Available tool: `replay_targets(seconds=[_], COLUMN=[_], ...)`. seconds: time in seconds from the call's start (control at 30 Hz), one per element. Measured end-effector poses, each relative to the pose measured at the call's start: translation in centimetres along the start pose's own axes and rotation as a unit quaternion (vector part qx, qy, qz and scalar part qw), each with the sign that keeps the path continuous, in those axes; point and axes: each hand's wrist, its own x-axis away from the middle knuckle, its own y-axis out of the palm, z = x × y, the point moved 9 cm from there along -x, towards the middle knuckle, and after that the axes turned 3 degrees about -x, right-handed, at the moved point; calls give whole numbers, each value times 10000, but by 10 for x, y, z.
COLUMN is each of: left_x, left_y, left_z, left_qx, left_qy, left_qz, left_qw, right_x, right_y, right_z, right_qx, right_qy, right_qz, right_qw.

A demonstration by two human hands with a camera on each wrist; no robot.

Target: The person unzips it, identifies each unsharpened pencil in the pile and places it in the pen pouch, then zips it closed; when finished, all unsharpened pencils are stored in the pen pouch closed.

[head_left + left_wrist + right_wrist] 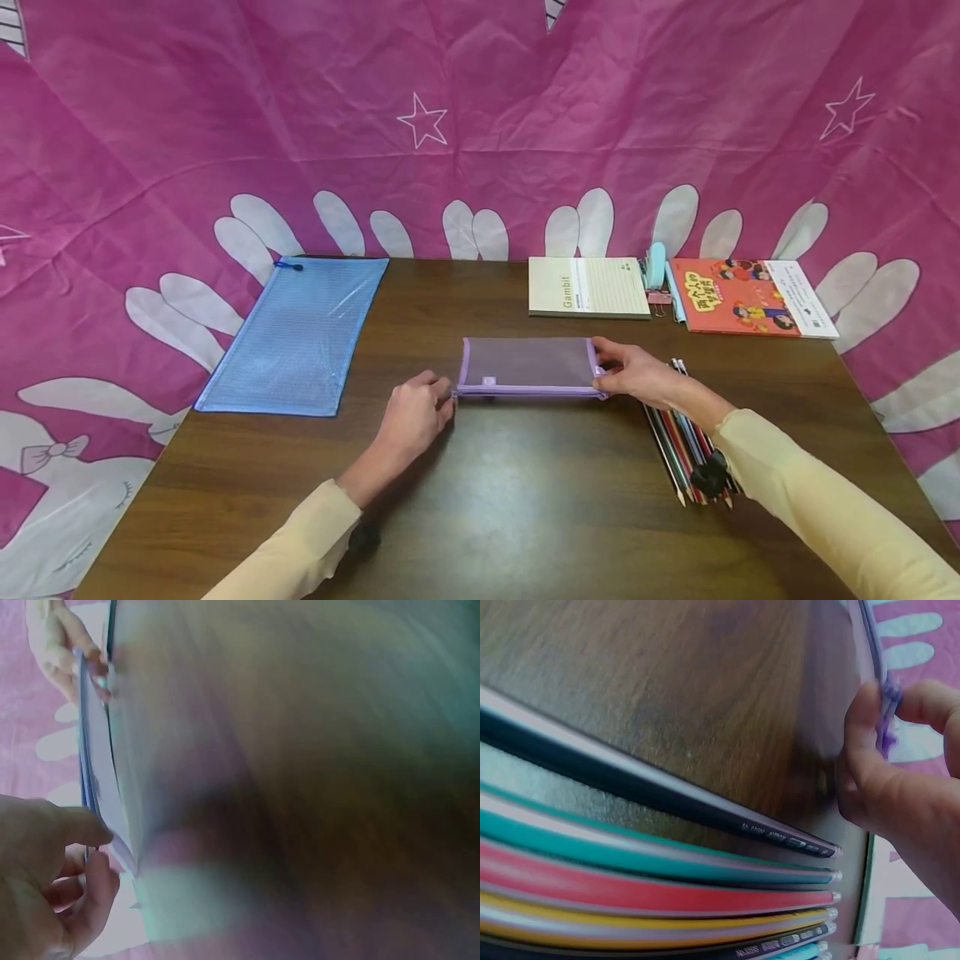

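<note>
A purple-edged mesh pencil case is held at both ends near the middle of the table, its zipper edge toward me. My left hand pinches the zipper's left end; in the left wrist view, thumb and forefinger of that hand meet at the case's near corner. Whether they hold the zipper pull itself is too small to tell. At the opposite end my right hand grips the corner between thumb and fingers. Under the right forearm lies a bunch of colored pencils, seen close up as pencils in the right wrist view.
A blue mesh zip bag lies at the left. Along the back are a cream notebook, a light-blue stapler, a pink binder clip and a red picture book. A pink curtain hangs behind the table.
</note>
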Motion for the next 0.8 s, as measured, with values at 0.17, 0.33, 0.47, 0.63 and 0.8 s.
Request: replay_targets(seconds=[0.17,0.33,0.47,0.63,0.8], left_x=[2,5,8,6,-9], left_y=[1,10,15,18,28], left_z=[-3,-7,-8,-8,-3], left_qx=[-62,-376,-639,-848,-537], left_qy=[-85,-380,-479,-509,-381], left_qz=[-95,-492,-646,-963,-1846], left_qw=[9999,9974,9947,9904,9806], right_x=[2,-1,-5,-8,-12], right_y=[-2,-1,-1,1,-1], right_z=[0,-3,-3,-5,-5], right_qx=[-89,-8,79,139,155], right_qy=[69,-11,-13,-23,-16], right_qz=[30,71,114,108,153], right_qw=[9999,10000,9999,9998,9998])
